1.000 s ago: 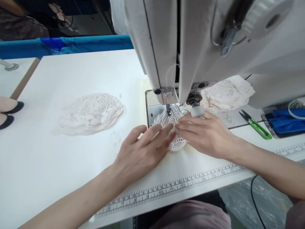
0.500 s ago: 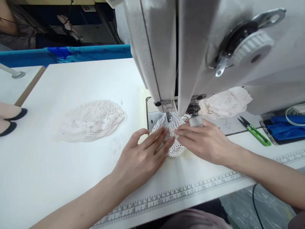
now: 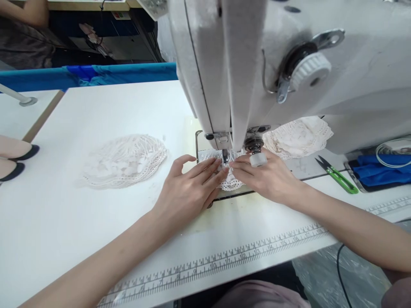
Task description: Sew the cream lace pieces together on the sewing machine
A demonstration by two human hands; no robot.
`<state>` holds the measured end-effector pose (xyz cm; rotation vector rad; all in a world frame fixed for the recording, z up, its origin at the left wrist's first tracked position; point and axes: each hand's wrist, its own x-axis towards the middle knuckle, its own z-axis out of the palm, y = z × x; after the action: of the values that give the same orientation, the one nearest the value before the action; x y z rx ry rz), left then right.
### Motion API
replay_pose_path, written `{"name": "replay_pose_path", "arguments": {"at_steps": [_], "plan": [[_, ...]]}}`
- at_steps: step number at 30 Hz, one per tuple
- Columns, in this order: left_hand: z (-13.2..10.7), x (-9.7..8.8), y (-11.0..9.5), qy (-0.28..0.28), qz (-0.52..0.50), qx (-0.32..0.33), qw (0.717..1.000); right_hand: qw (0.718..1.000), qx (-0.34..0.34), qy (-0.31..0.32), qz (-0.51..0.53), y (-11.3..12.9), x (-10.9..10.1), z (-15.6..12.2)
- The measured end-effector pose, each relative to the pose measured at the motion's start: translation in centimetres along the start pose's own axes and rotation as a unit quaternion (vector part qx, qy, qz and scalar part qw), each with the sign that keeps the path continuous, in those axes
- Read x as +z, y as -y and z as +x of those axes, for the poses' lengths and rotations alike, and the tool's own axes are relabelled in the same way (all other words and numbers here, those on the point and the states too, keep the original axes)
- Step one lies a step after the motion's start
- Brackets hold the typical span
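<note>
A white lace piece (image 3: 231, 184) lies under the presser foot (image 3: 225, 156) of a sewing machine (image 3: 208, 77). My left hand (image 3: 189, 184) rests on the lace from the left, fingers stretched out and flat. From the right, my right hand (image 3: 266, 175) presses the lace with its fingers extended, close beside the foot. The fingertips of both hands nearly meet just in front of the needle area. Much of the lace is hidden beneath my fingers.
A lace pile (image 3: 125, 160) lies left, another lace stack (image 3: 298, 136) behind my right hand. Green thread snips (image 3: 338, 175) and blue cloth (image 3: 382, 170) are at right. A printed ruler (image 3: 224, 265) runs along the front edge. Another person's arm (image 3: 35, 15) shows at top left.
Both hands have moved slightly away from me with the lace, which has slid farther under the presser foot. More of the machine's bed plate edge now shows in front. The view has shifted slightly.
</note>
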<state>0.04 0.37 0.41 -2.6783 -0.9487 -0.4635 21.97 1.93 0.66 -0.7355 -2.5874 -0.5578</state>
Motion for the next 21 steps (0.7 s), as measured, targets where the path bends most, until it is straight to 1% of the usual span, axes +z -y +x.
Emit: {"name": "replay_pose_path", "arguments": {"at_steps": [4, 7, 10, 12, 14, 16, 18, 19, 21], "plan": [[0.3, 0.2, 0.4, 0.002, -0.008, -0.013, 1.0, 1.0, 0.0, 0.014, -0.007, -0.4, 0.3, 0.0], [0.4, 0.2, 0.3, -0.001, -0.002, -0.018, 1.0, 1.0, 0.005, 0.009, -0.008, -0.5, 0.4, 0.0], [0.4, 0.2, 0.0, -0.027, 0.021, -0.019, 0.999, 1.0, 0.004, -0.001, -0.006, -0.5, 0.6, -0.2], [0.5, 0.3, -0.3, -0.042, 0.014, -0.027, 0.999, 1.0, 0.016, -0.015, 0.014, -0.4, 0.8, -0.3], [0.6, 0.4, -0.5, -0.039, -0.037, -0.066, 0.996, 0.997, 0.058, -0.032, 0.046, -0.3, 1.2, -0.4], [0.9, 0.6, -0.3, -0.012, -0.126, -0.132, 0.983, 0.988, 0.121, -0.039, 0.083, -0.3, 1.4, -0.4], [1.2, 0.7, 0.1, 0.02, -0.228, -0.196, 0.954, 0.976, 0.182, -0.021, 0.118, -0.2, 1.5, -0.3], [1.4, 0.7, 0.4, 0.034, -0.275, -0.216, 0.936, 0.97, 0.204, -0.009, 0.132, -0.2, 1.5, -0.2], [1.7, 0.6, 0.8, 0.049, -0.342, -0.236, 0.908, 0.962, 0.231, 0.01, 0.148, -0.1, 1.3, 0.0]]}}
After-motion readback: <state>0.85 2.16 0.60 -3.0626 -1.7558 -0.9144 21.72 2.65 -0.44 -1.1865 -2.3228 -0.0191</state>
